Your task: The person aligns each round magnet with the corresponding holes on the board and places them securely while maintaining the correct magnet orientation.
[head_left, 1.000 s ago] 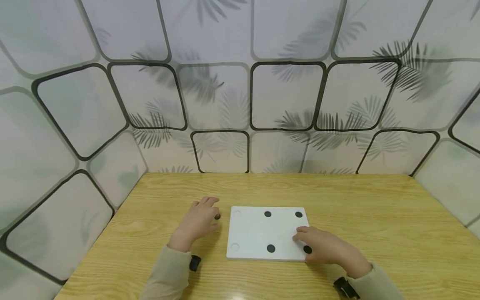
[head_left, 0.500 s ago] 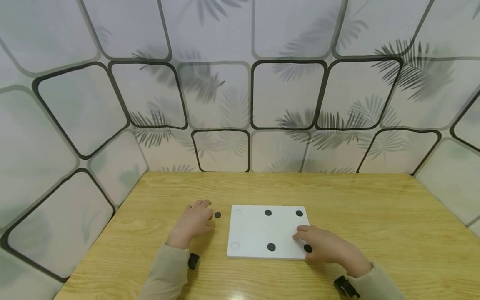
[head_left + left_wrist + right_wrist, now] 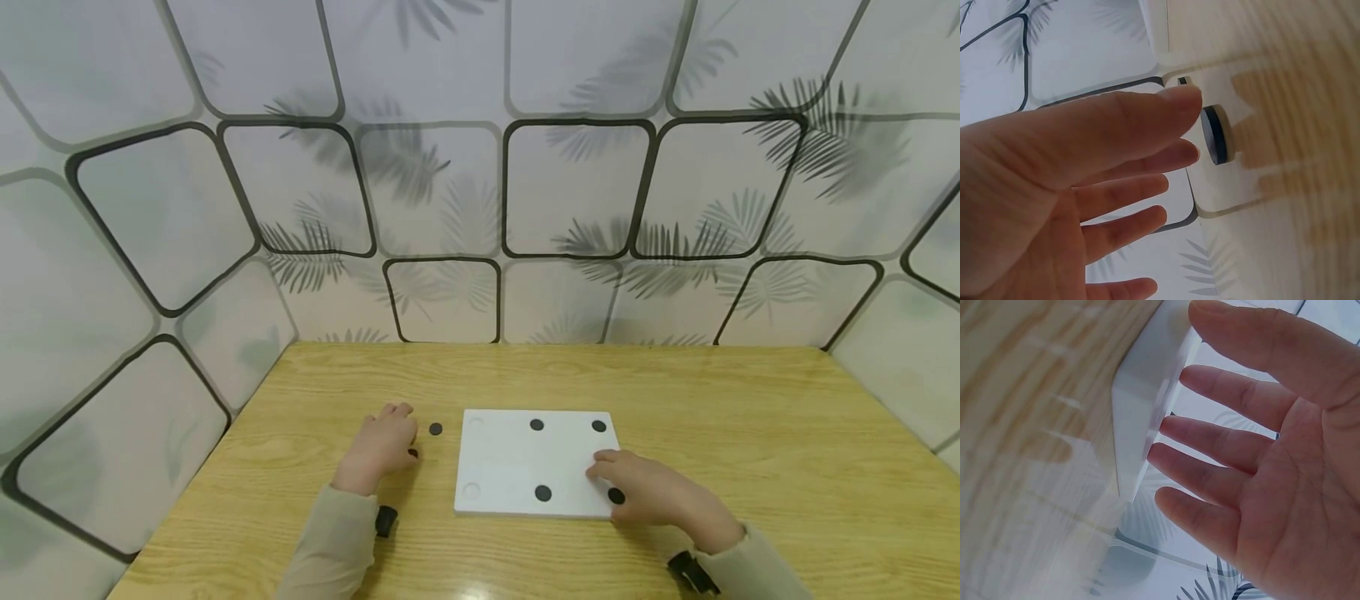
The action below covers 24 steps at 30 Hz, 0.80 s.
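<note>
A white rectangular board lies on the table, with several black round discs on it and two pale round recesses at its left corners. My right hand rests at the board's right edge. In the right wrist view its straight fingers reach the board's side and face, with the thumb tip at the edge. Left of the board, my left hand hovers over a loose black disc, fingers spread and the thumb tip right beside it. Another loose disc lies between that hand and the board.
The discs on the board include one at the top right and one at the lower middle. Wood-grain table surrounds the board. A patterned curtain stands along the back and sides.
My left hand has drawn back to the left, away from the disc beside the board, which now shows uncovered. A second disc shows by its thumb. The right hand has stayed put.
</note>
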Each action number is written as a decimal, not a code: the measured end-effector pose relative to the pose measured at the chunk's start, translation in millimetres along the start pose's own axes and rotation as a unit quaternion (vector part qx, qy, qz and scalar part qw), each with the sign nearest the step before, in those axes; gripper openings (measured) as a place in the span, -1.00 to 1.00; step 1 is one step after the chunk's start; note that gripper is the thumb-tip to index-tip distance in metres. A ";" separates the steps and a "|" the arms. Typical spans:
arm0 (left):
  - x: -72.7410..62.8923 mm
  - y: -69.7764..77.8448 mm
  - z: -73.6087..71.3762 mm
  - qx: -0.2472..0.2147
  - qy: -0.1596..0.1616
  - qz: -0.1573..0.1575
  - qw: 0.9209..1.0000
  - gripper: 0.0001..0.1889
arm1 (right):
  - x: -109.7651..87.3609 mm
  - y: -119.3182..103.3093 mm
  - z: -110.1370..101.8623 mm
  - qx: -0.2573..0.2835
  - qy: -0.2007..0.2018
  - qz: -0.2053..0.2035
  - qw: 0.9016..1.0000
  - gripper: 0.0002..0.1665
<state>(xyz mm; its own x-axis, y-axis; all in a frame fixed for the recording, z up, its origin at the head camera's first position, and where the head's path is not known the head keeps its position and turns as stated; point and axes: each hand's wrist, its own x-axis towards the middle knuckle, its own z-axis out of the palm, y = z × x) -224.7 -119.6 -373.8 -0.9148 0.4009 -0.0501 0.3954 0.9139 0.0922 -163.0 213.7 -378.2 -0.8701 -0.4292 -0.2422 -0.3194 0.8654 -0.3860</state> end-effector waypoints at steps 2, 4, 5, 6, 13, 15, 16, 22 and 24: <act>-0.7 -0.5 -0.4 -0.003 -0.001 -0.001 1.000 -0.70 | 0.1 -0.2 -0.3 0.000 0.001 0.001 1.000 -0.47; -0.7 -1.1 0.1 -0.007 -0.003 -0.003 1.000 -0.71 | 0.0 -0.3 -0.6 0.000 0.001 0.000 1.000 -0.47; -0.9 -1.5 0.1 -0.010 -0.004 -0.004 1.000 -0.71 | 0.0 -0.3 -0.7 0.001 0.001 0.000 1.000 -0.47; -1.2 -1.7 0.0 -0.012 -0.006 -0.005 1.000 -0.71 | 0.0 -0.3 -0.9 0.000 0.001 0.000 1.000 -0.47; -0.8 -2.4 1.8 -0.023 -0.010 -0.008 1.000 -0.73 | -0.8 -0.6 -0.4 -0.002 -0.007 0.011 1.000 -0.47; -0.6 -2.6 2.6 -0.023 -0.011 -0.008 1.000 -0.74 | -0.9 -0.7 -0.2 -0.003 -0.008 0.011 1.000 -0.47; -0.4 -2.8 2.8 -0.023 -0.012 -0.008 1.000 -0.74 | -1.0 -0.7 -0.2 -0.003 -0.008 0.010 1.000 -0.47; 0.2 -2.3 3.3 -0.022 -0.015 -0.009 1.000 -0.70 | -0.7 0.0 -0.3 -0.005 -0.005 0.001 1.000 -0.47; 0.1 -2.2 3.9 -0.024 -0.017 -0.009 1.000 -0.70 | -0.4 0.6 -0.2 -0.008 -0.004 -0.004 1.000 -0.47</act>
<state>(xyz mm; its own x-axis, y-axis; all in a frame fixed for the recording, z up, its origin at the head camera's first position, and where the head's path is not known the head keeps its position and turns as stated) -225.4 -121.3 -378.0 -0.9184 0.3863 -0.0855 0.3730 0.9175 0.1382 -163.0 214.4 -378.2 -0.8644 -0.4378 -0.2473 -0.3319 0.8663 -0.3733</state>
